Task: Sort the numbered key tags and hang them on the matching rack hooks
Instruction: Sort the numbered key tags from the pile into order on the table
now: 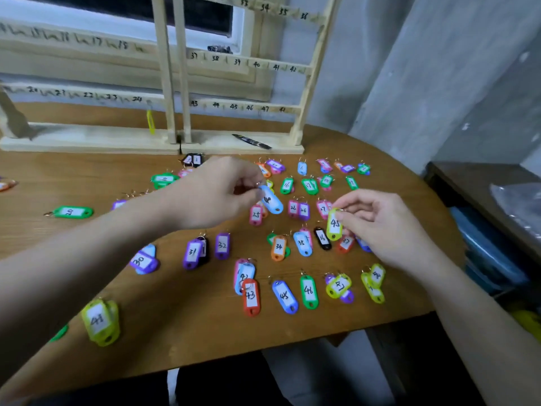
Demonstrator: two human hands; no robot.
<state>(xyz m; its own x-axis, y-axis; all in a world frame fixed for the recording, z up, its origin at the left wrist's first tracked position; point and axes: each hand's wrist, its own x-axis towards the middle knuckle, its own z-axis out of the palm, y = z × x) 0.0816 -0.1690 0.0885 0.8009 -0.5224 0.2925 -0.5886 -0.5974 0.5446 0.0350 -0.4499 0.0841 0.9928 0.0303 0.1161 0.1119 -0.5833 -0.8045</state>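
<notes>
Several coloured numbered key tags lie spread over the wooden table (pixel 181 332). My left hand (pixel 216 191) pinches the ring of a light blue tag (pixel 270 199) lifted above the table's middle. My right hand (pixel 380 227) pinches the ring of a yellow-green tag (pixel 334 224) that reads 45 or 49. Behind them stand two wooden racks (pixel 175 71) with numbered hooks; the right one shows 37 to 48. One yellow tag (pixel 150 121) hangs near hook 24. Tags 43 (pixel 251 297), 45 (pixel 284 295) and 46 (pixel 308 291) lie in the front row.
A dark pen-like object (pixel 251 141) lies on the right rack's base. A yellow-green pair of tags (pixel 101 322) sits near the front left edge. A darker side table (pixel 483 194) with blue items stands to the right. The wall and a window are behind the racks.
</notes>
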